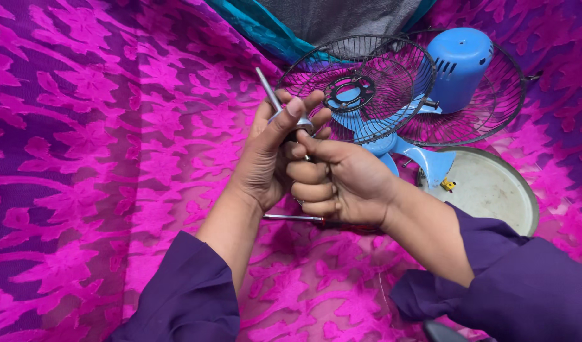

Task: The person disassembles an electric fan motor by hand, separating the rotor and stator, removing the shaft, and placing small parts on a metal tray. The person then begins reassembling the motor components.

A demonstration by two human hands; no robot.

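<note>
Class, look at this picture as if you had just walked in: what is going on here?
A person in purple sleeves holds a small metal part with a thin rod between both hands, the left hand and right hand pressed close together. Behind them lie a wire fan guard, a blue motor housing and a round metal plate, all on pink patterned cloth. A screwdriver rests below the hands.

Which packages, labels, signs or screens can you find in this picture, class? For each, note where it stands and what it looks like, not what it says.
None of these are in view: no package, label, sign or screen shows. There are only fan parts, a round plate and patterned cloth, all without markings that can be made out.
</note>
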